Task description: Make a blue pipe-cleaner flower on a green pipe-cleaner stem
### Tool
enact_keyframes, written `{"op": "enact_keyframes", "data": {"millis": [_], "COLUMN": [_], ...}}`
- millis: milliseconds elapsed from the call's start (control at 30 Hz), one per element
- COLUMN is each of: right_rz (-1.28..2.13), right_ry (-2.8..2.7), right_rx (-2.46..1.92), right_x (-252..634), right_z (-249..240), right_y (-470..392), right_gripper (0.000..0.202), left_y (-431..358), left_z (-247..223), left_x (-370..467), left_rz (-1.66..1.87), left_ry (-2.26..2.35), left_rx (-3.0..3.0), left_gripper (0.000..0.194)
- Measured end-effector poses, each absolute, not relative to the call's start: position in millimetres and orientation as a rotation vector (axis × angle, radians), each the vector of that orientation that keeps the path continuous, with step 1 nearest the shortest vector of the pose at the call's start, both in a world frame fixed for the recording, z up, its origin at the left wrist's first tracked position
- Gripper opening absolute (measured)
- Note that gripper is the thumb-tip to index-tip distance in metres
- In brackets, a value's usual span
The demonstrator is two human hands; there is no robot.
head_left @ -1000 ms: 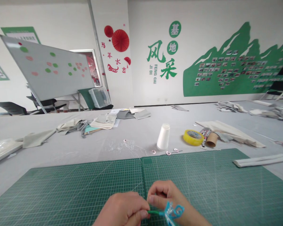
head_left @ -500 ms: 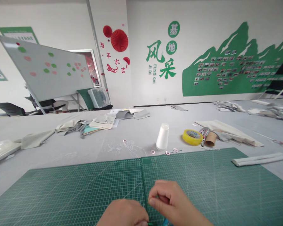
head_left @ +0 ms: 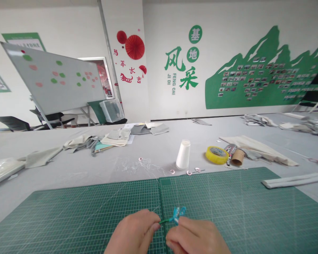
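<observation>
A small blue looped flower (head_left: 178, 213) on a thin green stem (head_left: 164, 221) is held between my two hands, low over the cutting mats. My left hand (head_left: 137, 229) pinches the stem's free end between thumb and fingertips. At the other end, the fingers of my right hand (head_left: 196, 234) are closed at the lower edge of the blue loops, hiding part of them. Under both hands lie two green gridded cutting mats (head_left: 95, 201), side by side with a seam between them.
Beyond the mats stand a white thread cone (head_left: 183, 155) and a yellow tape roll (head_left: 216, 155), with a cardboard tube (head_left: 237, 157) beside it. Loose thread (head_left: 137, 167) lies left of the cone. A folded pale cloth strip (head_left: 293, 180) crosses the right mat's edge. Fabric pieces (head_left: 116, 135) lie farther back.
Both hands have come up slightly, and the blue flower, mostly hidden before, now shows between them. My right hand has lowered its fingers from above onto the flower.
</observation>
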State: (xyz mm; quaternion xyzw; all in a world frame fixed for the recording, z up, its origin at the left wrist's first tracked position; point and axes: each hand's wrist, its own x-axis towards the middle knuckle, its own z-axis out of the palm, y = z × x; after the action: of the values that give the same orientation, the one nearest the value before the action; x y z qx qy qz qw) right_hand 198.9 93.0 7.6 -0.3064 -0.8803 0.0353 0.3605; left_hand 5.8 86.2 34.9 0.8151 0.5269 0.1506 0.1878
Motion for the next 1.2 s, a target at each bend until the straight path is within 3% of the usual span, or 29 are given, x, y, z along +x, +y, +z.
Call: {"op": "enact_keyframes", "data": {"millis": [200,500,800,1000,1200], "right_rz": [0.138,0.27,0.808,1.244,1.347], "right_ry": [-2.325,-2.33,-2.113,-1.825,-1.852], "right_rx": [-0.772,-0.895,-0.935,-0.989,-0.957], "right_x": [200.1,195.8,190.4,193.1,198.8], "right_z": [7.0,-7.0,-12.1,-9.0,-10.9], "right_y": [93.7,99.9,108.7,115.7,122.3], "right_gripper": [0.03,0.027,0.024,0.023,0.015], "left_y": [86.4,85.5,85.8,84.7,83.0], "left_z": [32.2,36.2,42.4,39.5,38.4], "left_x": [2.9,1.6,1.0,-0.2,2.2], "left_rz": [0.684,0.781,0.748,0.548,0.381], "left_ry": [1.478,1.514,1.444,1.235,1.136], "left_rx": [2.1,2.024,1.852,1.702,1.745], "left_gripper": [0.026,0.025,0.029,0.026,0.022]}}
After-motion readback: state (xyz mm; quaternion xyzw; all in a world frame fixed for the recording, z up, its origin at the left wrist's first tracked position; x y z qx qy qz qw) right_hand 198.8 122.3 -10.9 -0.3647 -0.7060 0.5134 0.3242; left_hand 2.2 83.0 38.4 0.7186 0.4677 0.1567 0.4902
